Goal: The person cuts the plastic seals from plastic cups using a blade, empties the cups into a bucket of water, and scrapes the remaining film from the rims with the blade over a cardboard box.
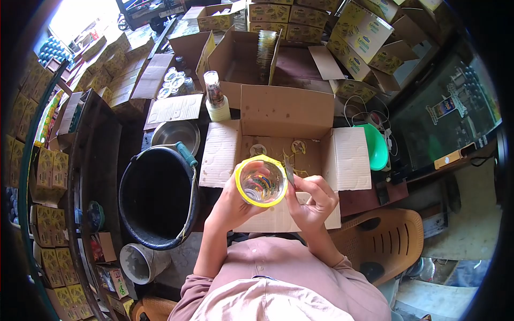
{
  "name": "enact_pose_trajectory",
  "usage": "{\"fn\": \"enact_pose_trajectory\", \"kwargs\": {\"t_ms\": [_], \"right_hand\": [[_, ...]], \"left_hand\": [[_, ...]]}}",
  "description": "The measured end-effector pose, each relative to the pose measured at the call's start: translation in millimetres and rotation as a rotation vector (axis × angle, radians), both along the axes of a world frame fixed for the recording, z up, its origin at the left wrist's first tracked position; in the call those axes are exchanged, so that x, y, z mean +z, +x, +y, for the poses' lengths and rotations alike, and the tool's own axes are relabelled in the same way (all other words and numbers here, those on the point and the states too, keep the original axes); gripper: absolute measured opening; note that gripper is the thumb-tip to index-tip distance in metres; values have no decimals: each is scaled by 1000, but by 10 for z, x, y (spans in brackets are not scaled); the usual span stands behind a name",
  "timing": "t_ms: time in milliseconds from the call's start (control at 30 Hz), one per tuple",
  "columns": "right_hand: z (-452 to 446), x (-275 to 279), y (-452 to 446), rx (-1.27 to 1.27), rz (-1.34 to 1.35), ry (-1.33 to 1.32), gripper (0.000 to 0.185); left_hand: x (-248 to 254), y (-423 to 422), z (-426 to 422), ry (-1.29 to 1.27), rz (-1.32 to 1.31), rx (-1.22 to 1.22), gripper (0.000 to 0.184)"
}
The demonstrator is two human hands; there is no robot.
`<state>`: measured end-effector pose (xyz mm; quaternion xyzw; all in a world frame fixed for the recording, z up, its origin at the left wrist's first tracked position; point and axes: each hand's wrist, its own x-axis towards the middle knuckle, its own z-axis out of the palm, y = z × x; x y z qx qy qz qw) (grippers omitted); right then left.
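My left hand point(231, 202) is wrapped round a clear plastic cup point(261, 204) with a yellow rim and coloured print on its wall. The cup's mouth faces up towards me. At its right side, my right hand point(314, 202) pinches a thin grey blade-like piece point(289, 172) close against the rim; whether it touches cannot be made out. Below both hands stands an open cardboard box point(288, 112) with its flaps folded out. Thin yellow strips point(301, 171) and a few pale round scraps point(298, 146) lie on its bottom.
A large black bucket point(124, 198) stands left, beside a metal bowl point(188, 134). Behind are a bottle-like container point(218, 109), another open box point(230, 59) and a tall stack of cups point(266, 51). On the right are a green bowl point(375, 147) and an orange chair point(393, 235).
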<state>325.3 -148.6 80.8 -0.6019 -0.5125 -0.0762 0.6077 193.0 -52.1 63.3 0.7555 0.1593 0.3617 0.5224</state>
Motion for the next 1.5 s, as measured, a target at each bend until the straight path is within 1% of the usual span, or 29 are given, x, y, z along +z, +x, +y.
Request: {"fn": "enact_pose_trajectory", "kwargs": {"t_ms": [133,367,433,533,667,800,867,967,1067,1167,1200,1267,1300,1400,1500], "right_hand": [[-17,-18,-12,17,-3,18,23],[5,-46,-7,-65,-173,-4,26],[19,-56,-7,-95,-216,-7,26],[40,-55,33,-63,-140,-29,26],[47,-17,64,80,101,-65,24],[-13,-54,18,45,127,-40,23],[-39,-46,-15,36,112,-53,22],[-27,-49,-26,-42,-13,-54,23],[-10,-61,-7,-66,-72,-38,24],[6,-56,28,-53,-60,-74,25],[8,-45,46,-14,-15,-75,26],[9,-15,79,66,74,-74,27],[10,-25,83,68,81,-73,28],[11,-35,94,48,74,-68,28],[26,-5,45,-7,26,-56,26]], "left_hand": [[31,-5,3,14,23,14,66],[73,-26,-6,50,80,17,63],[99,-27,-29,40,93,-37,63],[96,-25,-38,-3,72,-66,63],[-30,2,-30,-42,14,-36,67],[-156,34,-17,-118,-41,-8,72],[-140,41,-11,-54,-36,10,72],[-160,33,-8,-2,-10,22,72],[-237,21,-2,83,3,31,75],[-191,10,-17,150,-1,-3,80],[-169,5,-21,166,-3,-21,82],[-198,-1,-13,92,-37,-41,82],[-208,-8,-8,56,-54,-51,82],[-148,-5,60,29,29,-81,74],[-175,71,-2,-78,-99,-47,68]]}}
